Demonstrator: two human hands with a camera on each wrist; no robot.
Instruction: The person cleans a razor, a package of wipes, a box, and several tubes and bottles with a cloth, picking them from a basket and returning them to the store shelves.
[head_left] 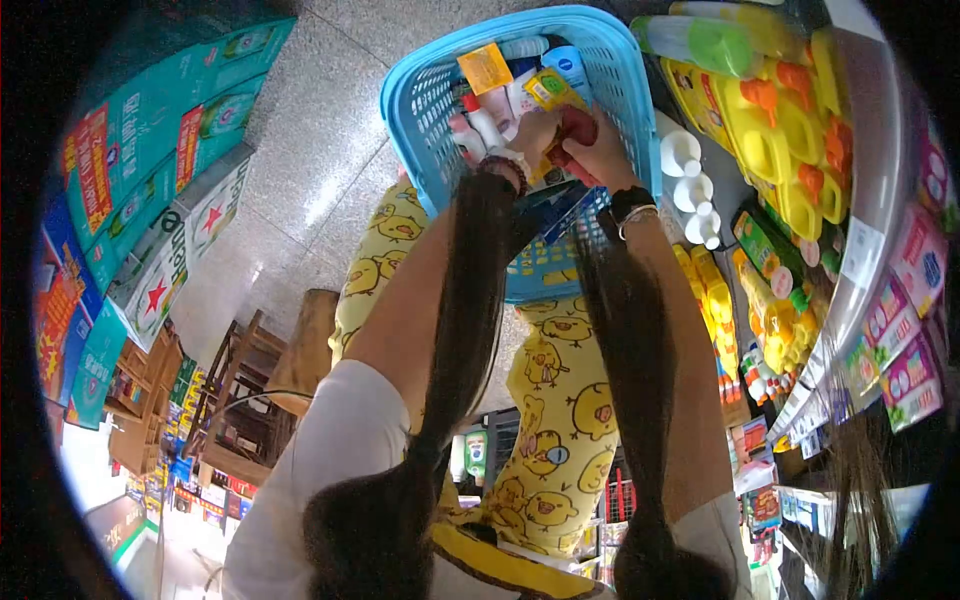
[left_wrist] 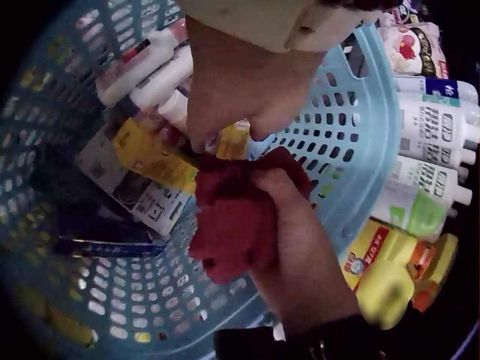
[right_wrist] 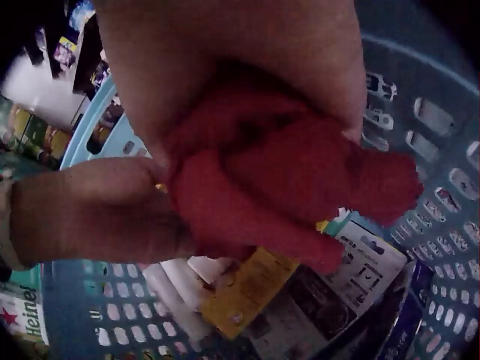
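Overhead, the head view shows a person's two bare hands meeting inside a blue plastic basket [head_left: 520, 22], upper middle of the frame. The right hand [head_left: 600, 155] has its fingers curled firmly round a bunched red cloth [left_wrist: 240, 232], held above the packed goods. The left hand [head_left: 533, 135] reaches down to the cloth's edge; its fingertips are partly hidden, so whether they pinch anything cannot be told. Handling it well probably means keeping the right hand's grip steady while the left works gently at that edge, with the loose folds kept from snagging on the yellow packet [left_wrist: 154, 157] beneath. Only the left wrist view plainly shows the right thumb pressed over the cloth; the right wrist view adds folds spreading across its centre, with a dark blue box [right_wrist: 409, 307] at lower right. Only the head view takes in the chick-patterned trousers [head_left: 555, 440], lower middle, and teal cartons [head_left: 140, 150], upper left.
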